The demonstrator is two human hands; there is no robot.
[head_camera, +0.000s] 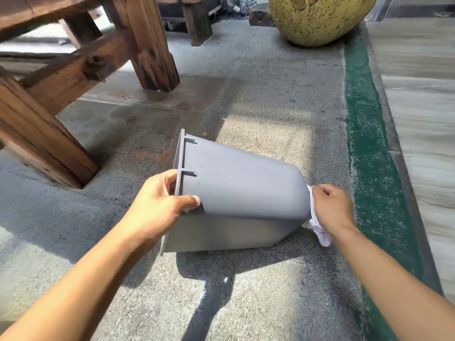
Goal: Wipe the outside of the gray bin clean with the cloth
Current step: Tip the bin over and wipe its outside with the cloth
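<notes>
The gray bin [243, 188] is held tipped on its side above the concrete floor, its rim to the left and its base to the right. My left hand [160, 207] grips the rim, thumb on the outer wall and fingers inside. My right hand [332, 205] is closed on a white cloth [317, 222] and presses it against the bin's base. Most of the cloth is hidden between hand and bin; a tail hangs down below my wrist.
A heavy wooden table's legs [150, 43] stand at the left and back left. A large speckled yellow-green pot [317, 18] sits at the back right. A green painted strip [369, 143] and a stone ledge [423, 107] run along the right.
</notes>
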